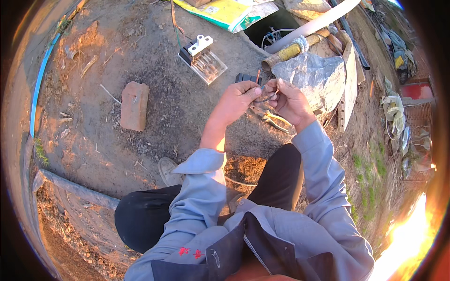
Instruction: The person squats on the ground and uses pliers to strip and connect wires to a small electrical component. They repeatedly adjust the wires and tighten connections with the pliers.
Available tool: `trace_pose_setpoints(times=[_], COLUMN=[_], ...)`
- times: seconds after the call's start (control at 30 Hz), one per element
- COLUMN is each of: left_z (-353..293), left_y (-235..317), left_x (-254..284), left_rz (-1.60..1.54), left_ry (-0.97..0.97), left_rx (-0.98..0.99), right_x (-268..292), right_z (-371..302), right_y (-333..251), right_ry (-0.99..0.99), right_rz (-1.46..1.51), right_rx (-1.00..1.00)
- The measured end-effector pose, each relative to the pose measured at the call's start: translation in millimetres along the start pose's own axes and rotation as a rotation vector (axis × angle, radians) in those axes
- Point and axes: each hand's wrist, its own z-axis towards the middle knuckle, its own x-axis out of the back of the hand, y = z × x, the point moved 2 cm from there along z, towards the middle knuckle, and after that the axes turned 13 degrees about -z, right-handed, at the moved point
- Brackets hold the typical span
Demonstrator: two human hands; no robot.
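Both of my hands meet in front of me with a dark electrical wire (266,99) between them. My left hand (238,98) pinches it between thumb and fingers. My right hand (289,102) is closed on the wire's other part, where a thin copper-coloured end shows near the fingertips. Just below the hands, pliers with yellow and dark handles (276,121) lie on the ground. A dark block-shaped thing (247,78) sits right behind my left fingers, partly covered. Farther left is a knife switch (204,61) with a white handle and a clear cover, wires running from its far end.
A brick (134,107) lies to the left. At the far right are a grey stone (315,79), a yellowish pipe (288,55), a white pipe (323,22) and an upright board (348,89). A yellow and green sack (225,13) lies beside a dark hole (274,30).
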Motion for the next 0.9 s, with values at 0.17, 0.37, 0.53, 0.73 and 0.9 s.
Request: trace_pose_setpoints(times=[0.17, 0.37, 0.53, 0.73, 0.9], left_z=[-4, -2, -1, -3, -4], left_y=[6, 1, -2, 7, 12], left_x=[-4, -7, -9, -14, -14], left_rz=[0.063, -0.092, -0.065, -0.051, 0.090], left_ry=[-0.059, -0.123, -0.146, -0.095, -0.010], left_rx=[0.057, 0.072, 0.056, 0.042, 0.012], right_x=[5, 6, 9, 0, 5], right_z=[-1, -2, 6, 8, -2], right_y=[-7, -3, 6, 17, -2], right_ry=[-0.071, -0.066, -0.091, -0.003, 0.183], right_rz=[-0.050, -0.086, -0.103, -0.067, -0.426], right_rx=[-0.003, 0.053, 0.133, 0.220, 0.195])
